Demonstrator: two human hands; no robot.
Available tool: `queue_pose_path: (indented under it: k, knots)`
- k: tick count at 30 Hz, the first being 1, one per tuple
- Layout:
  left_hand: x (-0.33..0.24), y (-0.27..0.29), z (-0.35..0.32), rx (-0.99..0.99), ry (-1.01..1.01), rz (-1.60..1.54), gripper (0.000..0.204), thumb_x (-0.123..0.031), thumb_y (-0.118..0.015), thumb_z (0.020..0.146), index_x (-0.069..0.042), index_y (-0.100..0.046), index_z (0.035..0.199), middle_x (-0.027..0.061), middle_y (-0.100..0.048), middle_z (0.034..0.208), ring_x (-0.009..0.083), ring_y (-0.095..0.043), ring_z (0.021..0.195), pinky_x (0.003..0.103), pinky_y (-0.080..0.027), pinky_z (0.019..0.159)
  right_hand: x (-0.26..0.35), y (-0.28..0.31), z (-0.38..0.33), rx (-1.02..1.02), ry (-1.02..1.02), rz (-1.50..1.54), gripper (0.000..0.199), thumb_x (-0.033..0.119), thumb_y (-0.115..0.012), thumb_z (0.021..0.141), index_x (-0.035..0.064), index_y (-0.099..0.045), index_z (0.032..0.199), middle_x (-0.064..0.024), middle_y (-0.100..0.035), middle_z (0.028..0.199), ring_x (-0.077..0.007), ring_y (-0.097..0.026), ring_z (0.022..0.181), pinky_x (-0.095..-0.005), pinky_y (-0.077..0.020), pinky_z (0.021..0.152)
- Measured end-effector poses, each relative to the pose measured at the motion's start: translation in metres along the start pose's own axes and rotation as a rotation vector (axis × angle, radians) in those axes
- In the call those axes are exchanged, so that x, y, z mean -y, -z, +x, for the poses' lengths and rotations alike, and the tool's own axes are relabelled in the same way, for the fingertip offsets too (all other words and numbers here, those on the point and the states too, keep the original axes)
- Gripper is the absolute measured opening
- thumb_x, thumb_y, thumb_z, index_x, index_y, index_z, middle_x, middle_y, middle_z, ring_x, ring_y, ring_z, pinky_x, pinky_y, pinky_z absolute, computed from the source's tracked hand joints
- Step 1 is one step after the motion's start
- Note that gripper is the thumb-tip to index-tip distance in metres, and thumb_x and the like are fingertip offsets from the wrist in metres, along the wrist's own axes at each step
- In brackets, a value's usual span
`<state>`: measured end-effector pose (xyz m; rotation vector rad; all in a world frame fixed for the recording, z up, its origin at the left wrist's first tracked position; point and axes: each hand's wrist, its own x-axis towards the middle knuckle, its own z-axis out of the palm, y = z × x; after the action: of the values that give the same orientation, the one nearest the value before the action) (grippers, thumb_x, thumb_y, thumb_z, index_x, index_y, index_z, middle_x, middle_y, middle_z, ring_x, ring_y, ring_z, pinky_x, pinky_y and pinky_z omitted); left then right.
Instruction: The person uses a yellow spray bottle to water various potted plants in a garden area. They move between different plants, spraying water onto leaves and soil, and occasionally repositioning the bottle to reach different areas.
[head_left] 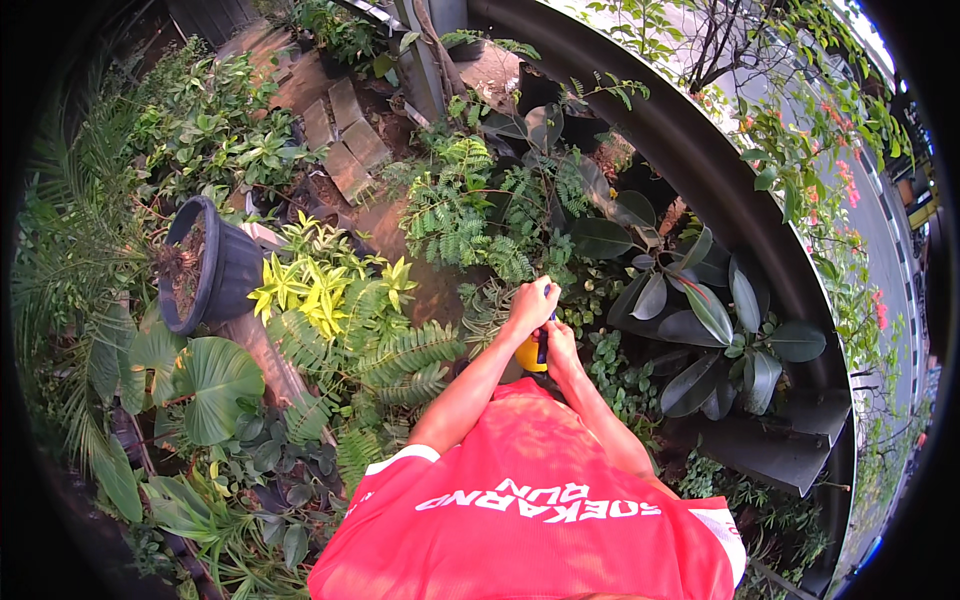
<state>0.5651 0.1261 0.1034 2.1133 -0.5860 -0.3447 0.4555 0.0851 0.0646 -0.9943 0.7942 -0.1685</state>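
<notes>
Close in front of my red shirt, a yellow container with a dark blue and black top [529, 355] is held between both hands. Its exact kind is hard to make out because my fingers cover much of it. My left hand [534, 306] is closed at the upper end, over the dark part. Just below and to the right, my right hand [560, 347] wraps round the black part beside the yellow body. Thin-leaved green plants [490, 310] lie right by my left hand, and a feathery-leaved plant [490, 215] grows beyond it.
Yellow-green leaves [325, 290] and ferns [395, 360] grow at left, near a tilted black plant pot [230, 262]. Broad dark-leaved plants [715, 310] stand at right before a curved dark metal rail [740, 190]. Paving blocks [345, 145] lie farther off.
</notes>
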Motion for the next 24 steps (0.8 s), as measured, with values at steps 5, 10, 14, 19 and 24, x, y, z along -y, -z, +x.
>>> queue_pose_path:
  k: [5, 10, 14, 19, 24]
  knots:
    - [-0.030, 0.017, -0.003, 0.003, -0.074, 0.006, 0.026, -0.030, -0.054, 0.088, -0.005, -0.060, 0.084, 0.0205, -0.062, 0.067, 0.0396, -0.063, 0.066, 0.050, -0.049, 0.062, 0.011, -0.009, -0.009, 0.031, 0.099, 0.082, 0.022, 0.018, -0.047, 0.098, 0.0006, -0.060, 0.095, -0.0007, -0.059, 0.076, -0.0081, -0.051, 0.061, -0.0243, -0.0412, 0.055]
    - [-0.039, 0.018, -0.002, -0.168, -0.240, 0.039, 0.022, -0.026, -0.056, 0.086, -0.005, -0.059, 0.082, 0.0205, -0.059, 0.063, 0.0405, -0.061, 0.062, 0.050, -0.048, 0.058, 0.023, -0.015, -0.012, 0.004, 0.138, 0.013, 0.023, 0.019, -0.047, 0.099, -0.0007, -0.059, 0.104, -0.0034, -0.065, 0.091, -0.0098, -0.059, 0.076, -0.0261, -0.0478, 0.071]
    - [-0.027, 0.011, 0.000, -0.019, -0.093, -0.021, 0.026, -0.030, -0.053, 0.088, -0.006, -0.059, 0.082, 0.0208, -0.063, 0.067, 0.0417, -0.063, 0.067, 0.051, -0.048, 0.061, 0.011, -0.008, -0.004, -0.040, 0.096, 0.020, 0.024, 0.016, -0.045, 0.099, -0.0015, -0.060, 0.099, -0.0046, -0.065, 0.087, -0.0112, -0.059, 0.073, -0.0269, -0.0480, 0.069]
    - [-0.003, -0.005, 0.000, 0.018, -0.035, 0.034, 0.029, -0.032, -0.052, 0.088, -0.005, -0.060, 0.081, 0.0214, -0.062, 0.064, 0.0410, -0.063, 0.064, 0.051, -0.050, 0.060, -0.004, -0.001, 0.001, -0.067, 0.009, -0.007, 0.023, 0.017, -0.045, 0.096, 0.0023, -0.058, 0.085, -0.0007, -0.055, 0.067, -0.0076, -0.044, 0.049, -0.0246, -0.0345, 0.043]
    - [-0.018, 0.002, 0.003, 0.062, -0.067, 0.021, 0.028, -0.032, -0.053, 0.088, -0.006, -0.062, 0.086, 0.0212, -0.063, 0.067, 0.0401, -0.064, 0.067, 0.050, -0.049, 0.061, 0.004, -0.006, -0.004, -0.065, 0.070, 0.095, 0.024, 0.019, -0.043, 0.098, 0.0035, -0.058, 0.088, 0.0011, -0.054, 0.065, -0.0075, -0.043, 0.048, -0.0249, -0.0341, 0.042]
